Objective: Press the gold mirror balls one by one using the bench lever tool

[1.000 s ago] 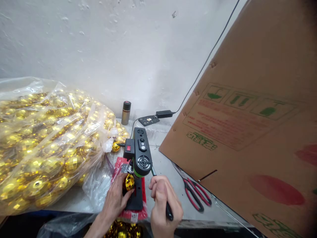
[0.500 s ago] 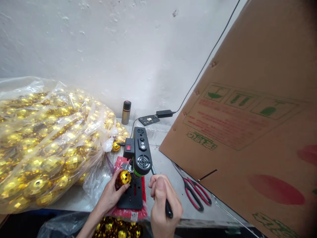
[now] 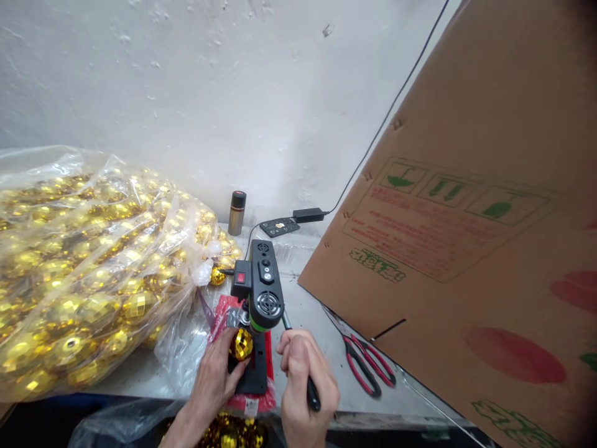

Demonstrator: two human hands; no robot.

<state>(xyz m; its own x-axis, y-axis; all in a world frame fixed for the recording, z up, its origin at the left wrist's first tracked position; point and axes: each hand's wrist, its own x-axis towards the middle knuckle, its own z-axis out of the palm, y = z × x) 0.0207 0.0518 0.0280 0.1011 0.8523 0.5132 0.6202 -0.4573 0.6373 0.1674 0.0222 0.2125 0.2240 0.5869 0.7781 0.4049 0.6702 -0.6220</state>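
Note:
A small black bench drill with a red switch stands on a black base at the table's front edge. Under its head, my left hand pinches a gold faceted ball against the base. My right hand is wrapped round the drill's black lever handle, to the right of the machine. A red sheet lies under the drill base.
A big clear bag of gold balls fills the left. More gold balls lie below the table edge. Red-handled scissors rest right of the drill. A large cardboard box leans on the right. A small bottle and power adapter sit by the wall.
My left hand drew the gold ball out to the left of the drill, then brought it back under the drill head. My right hand stayed on the lever.

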